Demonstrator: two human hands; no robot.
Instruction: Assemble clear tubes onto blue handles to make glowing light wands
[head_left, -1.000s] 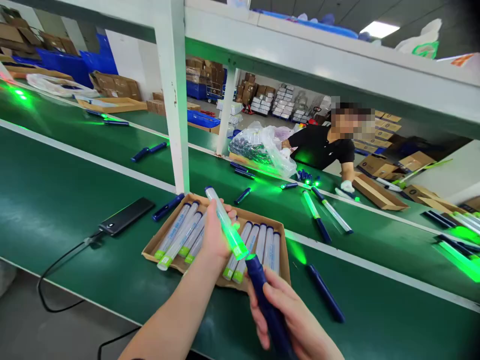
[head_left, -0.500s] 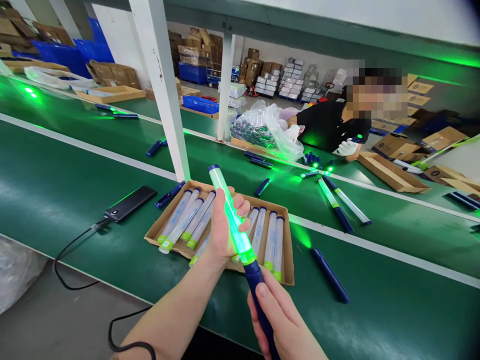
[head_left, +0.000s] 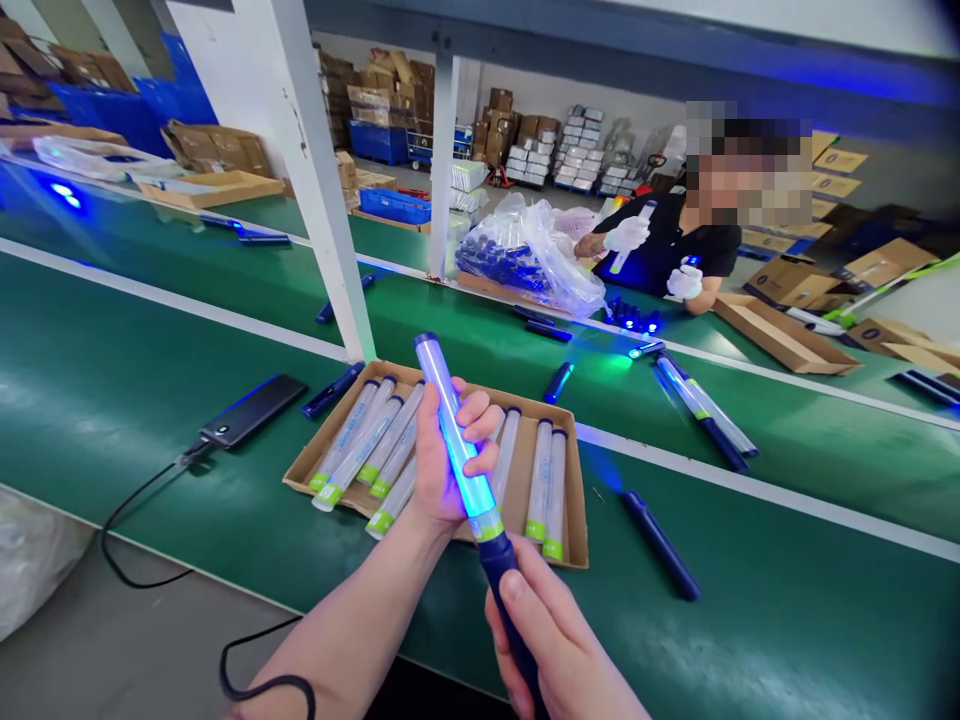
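Nearest the wearer, the right hand point(head_left: 536, 625) has its fingers wrapped around a dark blue handle point(head_left: 495, 562), the thumb lying along its upper side. Just beyond, the left hand point(head_left: 435, 475) curls its fingers around a clear tube point(head_left: 452, 430), which glows blue and leans up and away. The tube's green-banded end meets the handle's collar; whether it is fully seated cannot be told. If it is only partly in, or sits crooked, the two could part or bind under a twist. Fingers sliding on the smooth plastic could also let the tube drop.

Beneath the left hand is a shallow cardboard tray point(head_left: 520, 482) of similar tubes, some with ends over its near rim; a brush of the forearm could knock those out. To its right a loose handle point(head_left: 661, 547) lies on the green worktop point(head_left: 757, 610), where a nudge might roll it. To the left rests a black device point(head_left: 255, 410) with a cable point(head_left: 124, 500) hanging past the edge; a snag could drag it off.

Farther off, beside a plastic bag point(head_left: 525, 250), a co-worker's white-gloved hand point(head_left: 628, 233) holds up another tube.
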